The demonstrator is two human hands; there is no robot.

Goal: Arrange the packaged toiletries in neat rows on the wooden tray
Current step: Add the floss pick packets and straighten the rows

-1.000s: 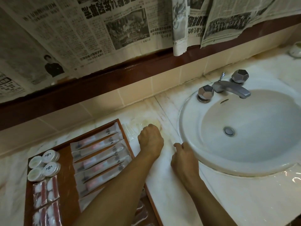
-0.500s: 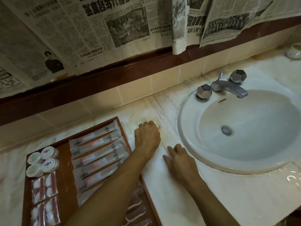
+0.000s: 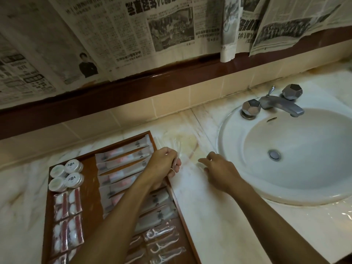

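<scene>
So the left hand [image 3: 164, 164] is curled at the tray's [image 3: 89, 168] right edge, pinching a clear crinkly packet [image 3: 182, 149] that lies mostly on the counter [image 3: 209, 216] just beside the tray. Right hand [image 3: 219, 170] hovers low over the counter near the sink [image 3: 238, 189], fingers loosely spread, holding nothing. On the tray: long toothbrush packs [image 3: 122, 162] in a row, round tins [image 3: 65, 176] at the back left, cotton packs [image 3: 67, 204] below them, floss picks [image 3: 162, 242] at the front.
</scene>
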